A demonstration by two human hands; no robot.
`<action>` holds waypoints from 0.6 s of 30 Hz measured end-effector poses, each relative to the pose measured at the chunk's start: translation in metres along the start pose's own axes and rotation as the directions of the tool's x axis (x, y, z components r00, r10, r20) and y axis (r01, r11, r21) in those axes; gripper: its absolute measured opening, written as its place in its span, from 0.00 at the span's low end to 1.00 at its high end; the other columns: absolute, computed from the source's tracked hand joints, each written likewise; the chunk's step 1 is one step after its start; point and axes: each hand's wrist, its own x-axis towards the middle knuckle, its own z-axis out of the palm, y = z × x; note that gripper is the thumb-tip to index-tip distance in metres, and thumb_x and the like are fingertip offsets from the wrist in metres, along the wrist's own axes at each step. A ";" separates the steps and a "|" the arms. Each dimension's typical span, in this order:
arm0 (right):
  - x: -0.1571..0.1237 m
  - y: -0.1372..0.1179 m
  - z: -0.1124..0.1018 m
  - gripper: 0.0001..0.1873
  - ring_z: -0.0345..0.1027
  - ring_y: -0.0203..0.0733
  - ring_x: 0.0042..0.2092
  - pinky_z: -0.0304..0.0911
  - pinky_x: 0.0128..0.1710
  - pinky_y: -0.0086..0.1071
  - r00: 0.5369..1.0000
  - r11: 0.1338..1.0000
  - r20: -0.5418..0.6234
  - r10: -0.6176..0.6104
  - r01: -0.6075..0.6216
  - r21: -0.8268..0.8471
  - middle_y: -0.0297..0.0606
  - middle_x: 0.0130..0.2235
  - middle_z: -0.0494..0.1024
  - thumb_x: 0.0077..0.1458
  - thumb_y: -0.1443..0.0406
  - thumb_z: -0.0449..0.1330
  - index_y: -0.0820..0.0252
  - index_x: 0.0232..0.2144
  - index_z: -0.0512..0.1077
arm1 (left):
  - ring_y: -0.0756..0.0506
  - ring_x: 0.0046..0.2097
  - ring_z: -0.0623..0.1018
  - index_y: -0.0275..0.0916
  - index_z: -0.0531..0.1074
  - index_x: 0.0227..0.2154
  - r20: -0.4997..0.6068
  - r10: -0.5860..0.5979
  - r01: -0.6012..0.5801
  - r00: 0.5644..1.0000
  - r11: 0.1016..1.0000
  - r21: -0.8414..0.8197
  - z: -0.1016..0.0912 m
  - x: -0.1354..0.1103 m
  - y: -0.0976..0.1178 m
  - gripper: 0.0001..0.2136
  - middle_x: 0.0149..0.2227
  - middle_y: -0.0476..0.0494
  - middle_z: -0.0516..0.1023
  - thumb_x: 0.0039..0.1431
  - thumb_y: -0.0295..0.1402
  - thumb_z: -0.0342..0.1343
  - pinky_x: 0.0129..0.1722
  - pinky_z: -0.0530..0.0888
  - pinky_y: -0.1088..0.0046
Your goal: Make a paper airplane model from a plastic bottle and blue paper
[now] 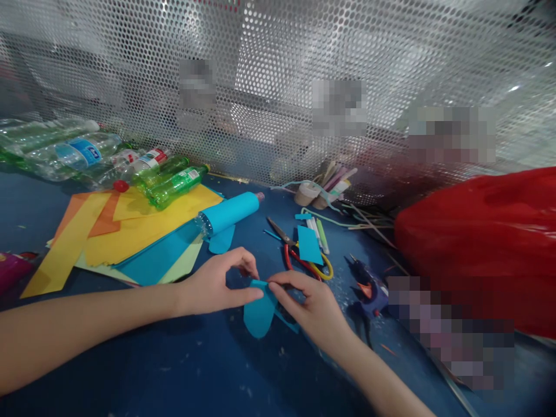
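Between my hands is a blue paper piece [259, 317] with a rounded lower end and a narrow strip along its top edge. My left hand [226, 284] has its thumb on the paper's face and its fingers at the top edge. With thumb and forefinger, my right hand [306, 298] pinches the top right corner. Another blue paper scrap [286, 320] shows beneath, partly hidden by my right hand. Just beyond lie red-and-yellow-handled scissors [290, 256] with a blue paper rectangle [309, 244] over one handle. A plastic bottle wrapped in blue paper [232, 213] lies behind my left hand.
Coloured paper sheets [143, 229] and several plastic bottles [87, 152] spread over the left. A blue glue gun [369, 295] lies at right, before a red bag [473, 243]. Small pots [306, 194] and pens [322, 234] stand or lie near the perforated metal screen [278, 75].
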 end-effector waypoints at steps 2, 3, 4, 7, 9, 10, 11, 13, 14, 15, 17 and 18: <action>-0.001 -0.001 0.000 0.07 0.73 0.39 0.33 0.68 0.31 0.29 1.000 1.000 -0.011 -0.015 0.015 -0.008 0.35 0.31 0.79 0.56 0.64 0.55 0.55 0.32 0.75 | 0.47 0.41 0.73 0.40 0.67 0.34 -0.016 -0.058 0.058 0.998 0.998 -0.029 -0.001 0.001 0.002 0.08 0.36 0.46 0.73 0.61 0.37 0.47 0.43 0.71 0.69; -0.001 -0.001 0.000 0.07 0.73 0.40 0.33 0.68 0.32 0.29 1.000 1.000 -0.017 -0.021 0.021 -0.012 0.35 0.32 0.79 0.56 0.64 0.55 0.55 0.32 0.74 | 0.47 0.40 0.73 0.40 0.68 0.33 -0.026 -0.091 0.089 0.996 0.995 -0.049 -0.002 0.002 0.003 0.10 0.36 0.46 0.73 0.63 0.37 0.44 0.43 0.71 0.69; -0.001 -0.001 -0.001 0.07 0.73 0.40 0.33 0.68 0.32 0.29 0.999 0.999 -0.024 -0.029 0.028 -0.018 0.35 0.32 0.79 0.56 0.64 0.56 0.55 0.32 0.74 | 0.48 0.40 0.73 0.39 0.68 0.33 -0.035 -0.117 0.114 0.993 0.991 -0.070 -0.002 0.003 0.003 0.11 0.35 0.46 0.73 0.64 0.36 0.42 0.43 0.71 0.69; -0.002 -0.001 0.000 0.07 0.73 0.40 0.34 0.68 0.33 0.30 0.997 0.997 -0.040 -0.059 0.057 -0.047 0.35 0.32 0.79 0.56 0.65 0.56 0.54 0.32 0.74 | 0.47 0.39 0.74 0.39 0.69 0.33 -0.029 -0.127 0.123 0.991 0.986 -0.114 -0.001 0.004 0.002 0.06 0.35 0.46 0.73 0.59 0.35 0.49 0.42 0.71 0.70; -0.003 -0.002 0.000 0.06 0.73 0.40 0.33 0.68 0.33 0.30 0.995 0.994 -0.047 -0.089 0.086 -0.070 0.35 0.32 0.79 0.56 0.65 0.56 0.54 0.32 0.74 | 0.47 0.38 0.74 0.38 0.70 0.32 -0.009 -0.115 0.113 0.993 0.988 -0.109 0.001 0.005 -0.001 0.05 0.35 0.46 0.73 0.55 0.34 0.54 0.40 0.72 0.71; -0.003 -0.002 0.001 0.06 0.73 0.40 0.33 0.68 0.33 0.30 0.993 0.992 -0.049 -0.105 0.101 -0.082 0.36 0.32 0.79 0.56 0.65 0.56 0.54 0.32 0.74 | 0.48 0.38 0.74 0.38 0.70 0.32 -0.002 -0.112 0.111 0.994 0.989 -0.095 0.002 0.005 -0.002 0.05 0.35 0.46 0.74 0.54 0.34 0.55 0.40 0.72 0.71; -0.003 -0.003 0.001 0.06 0.73 0.40 0.33 0.68 0.33 0.30 0.991 0.989 -0.052 -0.122 0.117 -0.094 0.36 0.32 0.79 0.56 0.66 0.56 0.54 0.33 0.74 | 0.48 0.37 0.74 0.38 0.70 0.31 0.000 -0.111 0.111 0.994 0.991 -0.078 0.003 0.005 -0.004 0.05 0.35 0.46 0.74 0.54 0.33 0.55 0.39 0.72 0.71; -0.004 -0.003 0.002 0.07 0.73 0.40 0.34 0.68 0.33 0.30 0.987 0.982 -0.052 -0.154 0.147 -0.116 0.37 0.32 0.79 0.56 0.66 0.55 0.54 0.33 0.74 | 0.48 0.36 0.74 0.38 0.71 0.30 -0.005 -0.109 0.109 0.994 0.992 -0.056 0.005 0.004 -0.006 0.04 0.34 0.47 0.74 0.53 0.32 0.55 0.38 0.72 0.72; -0.004 -0.004 0.002 0.07 0.73 0.40 0.34 0.68 0.33 0.31 0.984 0.979 -0.052 -0.168 0.160 -0.128 0.37 0.32 0.79 0.56 0.66 0.55 0.54 0.33 0.74 | 0.48 0.36 0.74 0.38 0.71 0.30 -0.004 -0.111 0.110 0.994 0.992 -0.054 0.006 0.004 -0.007 0.03 0.33 0.47 0.75 0.53 0.31 0.54 0.38 0.72 0.72; -0.004 -0.004 0.003 0.07 0.73 0.40 0.34 0.68 0.33 0.31 0.983 0.976 -0.051 -0.178 0.169 -0.139 0.37 0.32 0.79 0.57 0.66 0.55 0.54 0.33 0.74 | 0.48 0.36 0.74 0.38 0.71 0.30 0.001 -0.113 0.113 0.994 0.992 -0.056 0.006 0.004 -0.008 0.03 0.33 0.47 0.75 0.53 0.30 0.54 0.37 0.72 0.72; -0.004 -0.004 0.003 0.08 0.73 0.40 0.34 0.68 0.33 0.31 0.980 0.970 -0.047 -0.192 0.182 -0.158 0.37 0.32 0.79 0.57 0.66 0.55 0.54 0.33 0.74 | 0.48 0.35 0.74 0.38 0.71 0.29 0.008 -0.132 0.132 0.991 0.989 -0.065 0.007 0.004 -0.008 0.03 0.33 0.47 0.75 0.51 0.29 0.53 0.36 0.72 0.73; -0.004 -0.004 0.003 0.08 0.73 0.40 0.34 0.68 0.33 0.31 0.980 0.969 -0.047 -0.195 0.185 -0.163 0.37 0.32 0.79 0.57 0.66 0.55 0.54 0.33 0.74 | 0.48 0.34 0.74 0.38 0.71 0.29 0.008 -0.150 0.150 0.989 0.987 -0.065 0.007 0.004 -0.008 0.03 0.32 0.47 0.75 0.50 0.28 0.53 0.35 0.72 0.73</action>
